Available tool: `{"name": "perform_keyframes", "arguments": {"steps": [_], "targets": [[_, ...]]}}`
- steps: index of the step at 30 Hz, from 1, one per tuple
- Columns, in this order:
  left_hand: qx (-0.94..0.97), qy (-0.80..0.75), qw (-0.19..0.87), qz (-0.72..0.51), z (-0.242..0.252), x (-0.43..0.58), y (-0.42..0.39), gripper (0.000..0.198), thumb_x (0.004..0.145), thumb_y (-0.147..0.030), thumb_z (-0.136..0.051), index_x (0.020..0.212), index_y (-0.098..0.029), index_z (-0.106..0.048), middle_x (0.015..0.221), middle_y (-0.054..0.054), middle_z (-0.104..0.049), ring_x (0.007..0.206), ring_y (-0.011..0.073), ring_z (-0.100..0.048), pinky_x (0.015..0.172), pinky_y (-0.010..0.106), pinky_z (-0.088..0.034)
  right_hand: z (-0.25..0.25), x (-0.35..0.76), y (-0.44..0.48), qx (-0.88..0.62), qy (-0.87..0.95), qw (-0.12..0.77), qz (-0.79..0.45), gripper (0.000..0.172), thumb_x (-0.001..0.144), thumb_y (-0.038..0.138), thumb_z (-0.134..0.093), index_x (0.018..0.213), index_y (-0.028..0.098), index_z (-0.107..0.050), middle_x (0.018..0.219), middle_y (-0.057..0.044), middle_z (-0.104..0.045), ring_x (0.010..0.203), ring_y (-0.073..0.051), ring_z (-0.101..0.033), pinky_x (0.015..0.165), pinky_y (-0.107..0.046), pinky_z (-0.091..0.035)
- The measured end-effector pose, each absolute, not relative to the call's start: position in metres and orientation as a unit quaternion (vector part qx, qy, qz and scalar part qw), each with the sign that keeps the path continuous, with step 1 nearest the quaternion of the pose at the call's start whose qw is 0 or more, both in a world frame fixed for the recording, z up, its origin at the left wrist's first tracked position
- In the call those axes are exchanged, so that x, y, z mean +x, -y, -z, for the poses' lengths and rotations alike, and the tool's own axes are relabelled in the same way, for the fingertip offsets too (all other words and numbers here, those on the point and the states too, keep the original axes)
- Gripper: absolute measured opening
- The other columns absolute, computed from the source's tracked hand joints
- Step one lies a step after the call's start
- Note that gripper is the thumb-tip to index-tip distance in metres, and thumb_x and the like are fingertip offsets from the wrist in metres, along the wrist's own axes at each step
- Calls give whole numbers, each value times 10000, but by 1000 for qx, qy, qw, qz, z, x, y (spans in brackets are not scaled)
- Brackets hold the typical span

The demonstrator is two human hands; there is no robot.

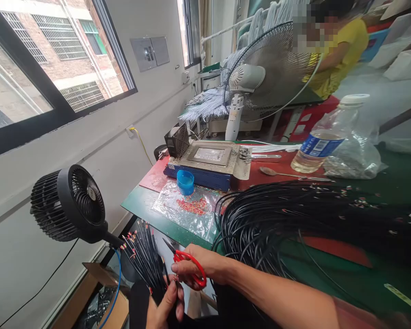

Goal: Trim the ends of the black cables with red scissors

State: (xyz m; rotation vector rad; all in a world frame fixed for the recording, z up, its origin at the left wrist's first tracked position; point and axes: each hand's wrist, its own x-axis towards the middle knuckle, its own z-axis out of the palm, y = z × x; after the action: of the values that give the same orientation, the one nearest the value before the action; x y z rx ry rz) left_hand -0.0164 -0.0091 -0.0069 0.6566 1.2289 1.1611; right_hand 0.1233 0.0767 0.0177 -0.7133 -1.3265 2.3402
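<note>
My right hand (195,266) is closed around red-handled scissors (196,264), whose dark pointed blades aim up and left. Just below, my left hand (166,304) has its thumb and fingers pinched on a black cable (165,270). The hands almost meet, and the right fingertips are close to the left thumb. A bundle of black cables (144,256) with red and pale wire ends fans out beside the left hand, over my lap. On the green table, a large pile of black cables (250,224) lies beyond my right forearm.
A blue cup (185,182) and red wire scraps (192,206) sit on a plastic bag (164,205). Behind is a blue-sided heating device (205,176). A bottle (317,148) and spoon (294,175) stand right. A black fan (71,201) is left; a co-worker (342,55) sits behind a larger fan (246,77).
</note>
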Motion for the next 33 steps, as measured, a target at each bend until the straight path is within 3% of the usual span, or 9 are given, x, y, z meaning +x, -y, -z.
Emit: {"name": "perform_keyframes", "arguments": {"steps": [4,11,18,23,30,33], "targets": [[255,-543,612,-515,10,-18,7,208,686,-344,-558,648,-141,-580,353,-36,-443,293,42,-357,355,198,-199,-17,123,-77,-246,467,197,-826,426,620,501,-652,540,104,-520,396,42,-459,328,-42,-380,330,-166,-277],[281,-518,617,-521,14,-20,11,219,666,-361,-583,633,-146,-554,306,-52,-406,282,56,-360,343,201,-221,-19,124,-76,-242,465,151,-838,419,591,476,-681,505,103,-509,390,37,-468,322,-42,-395,323,-157,-293],[297,-493,619,-534,11,-19,16,227,598,-356,-646,720,-190,-552,490,-13,-591,296,56,-416,351,210,-237,-19,127,-76,-196,439,91,-872,470,512,527,-712,567,98,-528,423,21,-505,356,-68,-458,318,-156,-330],[320,-493,602,-541,12,-21,16,147,647,-306,-602,692,-175,-552,447,-16,-543,300,52,-399,367,222,-222,-23,127,-76,-213,456,90,-860,394,558,449,-710,551,97,-534,405,20,-501,342,-66,-447,316,-156,-319],[270,-518,605,-541,12,-20,10,191,661,-348,-585,647,-163,-539,335,-45,-418,304,60,-365,357,211,-204,-20,124,-76,-229,472,207,-826,421,622,464,-660,487,100,-499,393,29,-468,349,-43,-407,344,-159,-289],[267,-531,603,-533,10,-18,10,195,671,-344,-577,634,-157,-538,337,-45,-412,302,51,-347,354,207,-198,-18,123,-75,-226,472,197,-829,411,616,458,-666,491,107,-494,389,38,-458,344,-41,-384,341,-165,-278]]}}
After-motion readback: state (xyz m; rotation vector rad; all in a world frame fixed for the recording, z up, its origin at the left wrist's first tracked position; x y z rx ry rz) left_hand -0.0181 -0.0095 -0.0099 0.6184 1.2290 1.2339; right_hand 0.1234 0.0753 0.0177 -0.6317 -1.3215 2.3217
